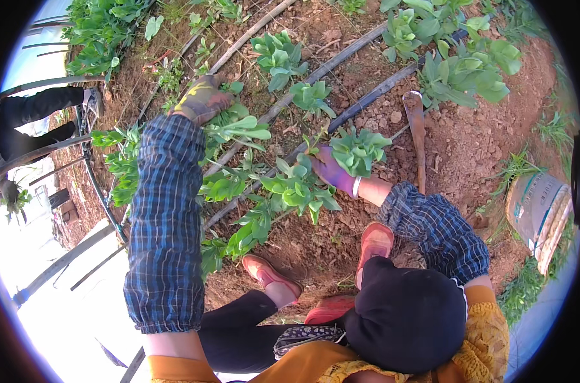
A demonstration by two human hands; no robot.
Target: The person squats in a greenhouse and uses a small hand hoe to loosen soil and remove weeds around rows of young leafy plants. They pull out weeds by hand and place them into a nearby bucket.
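My left hand (204, 99), in a brown and yellow patterned glove, reaches far out into low green weeds; its fingers are curled among the leaves, and what they grip is hidden. Nearer to me, my right hand (332, 167), in a purple glove, is low at the soil between a leafy green plant (297, 186) and another broad-leaved plant (359, 151). Leaves cover its fingertips. Black drip hoses (376, 91) run slantwise along the bed past both hands. A rusty hand tool with a wooden handle (418, 139) lies on the soil right of my right hand.
A whitish bucket (534, 210) bearing writing stands at the right. More leafy plants (467, 72) grow at the upper right. Greenhouse frame poles (98, 177) and another person's dark-trousered leg (45, 105) are at the left, with a hand holding greens (12, 194).
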